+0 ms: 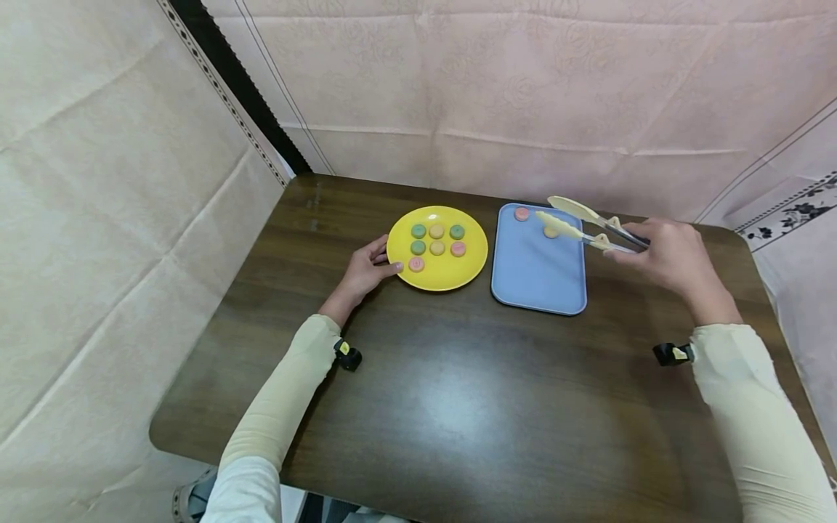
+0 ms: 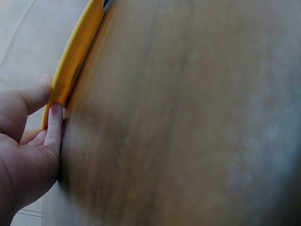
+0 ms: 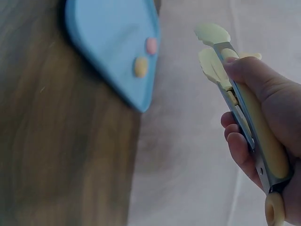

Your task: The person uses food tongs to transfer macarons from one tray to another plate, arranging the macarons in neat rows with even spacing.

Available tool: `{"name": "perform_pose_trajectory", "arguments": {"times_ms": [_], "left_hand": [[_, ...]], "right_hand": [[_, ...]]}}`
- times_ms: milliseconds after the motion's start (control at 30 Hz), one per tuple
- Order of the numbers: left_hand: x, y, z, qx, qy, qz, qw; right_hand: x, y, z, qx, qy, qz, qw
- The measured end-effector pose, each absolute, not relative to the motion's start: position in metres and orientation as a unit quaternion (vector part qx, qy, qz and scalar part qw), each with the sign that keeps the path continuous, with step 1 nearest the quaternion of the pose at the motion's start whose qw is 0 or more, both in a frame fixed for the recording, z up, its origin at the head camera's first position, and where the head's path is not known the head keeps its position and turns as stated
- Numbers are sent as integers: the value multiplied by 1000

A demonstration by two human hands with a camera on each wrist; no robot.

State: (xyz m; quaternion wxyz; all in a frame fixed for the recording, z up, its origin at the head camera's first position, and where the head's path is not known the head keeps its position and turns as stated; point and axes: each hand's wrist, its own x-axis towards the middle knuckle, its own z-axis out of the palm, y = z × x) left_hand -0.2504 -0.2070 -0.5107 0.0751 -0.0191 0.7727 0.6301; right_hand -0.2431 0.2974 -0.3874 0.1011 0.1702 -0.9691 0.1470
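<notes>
In the head view my left hand (image 1: 364,272) pinches the left rim of a round yellow plate (image 1: 467,269), thumb on top. On the plate lie several small round pieces like buttons or cookies, among them a green one (image 1: 418,231), a yellow one (image 1: 437,248) and a pink one (image 1: 416,264). My right hand (image 1: 673,256) grips a pair of tongs (image 1: 591,218) with pale yellow tips, held over a blue tray (image 1: 539,283). The tong tips are apart, with nothing seen between them. A pink piece (image 3: 151,45) and a yellow piece (image 3: 140,67) lie on the tray.
The plate and tray stand side by side near the back of a brown wooden table (image 1: 418,399). A pale cloth (image 1: 523,87) hangs behind the table, and another pale cloth (image 1: 98,254) hangs at the left.
</notes>
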Motion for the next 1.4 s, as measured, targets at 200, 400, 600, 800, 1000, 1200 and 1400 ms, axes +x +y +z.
{"name": "perform_pose_trajectory", "arguments": {"times_ms": [200,400,600,800,1000,1200,1400], "left_hand": [[-249,-208,-511,-16,770,633,73],[-249,-208,-512,-14,767,637,74],[-251,-208,-512,-17,764,639,84],[-253,-209,-513,-20,767,635,92],[-244,-205,-492,-23,773,627,100],[-236,-202,-477,-28,772,626,103],[-236,-202,-477,-26,770,629,103]], "right_hand": [[-250,311,-406,136,-978,150,56],[-254,316,-420,125,-979,158,31],[-256,316,-430,115,-980,163,13],[-257,317,-437,112,-981,160,2],[-257,317,-439,115,-980,161,0],[-256,319,-438,121,-979,162,3],[-253,313,-429,142,-976,160,44]]}}
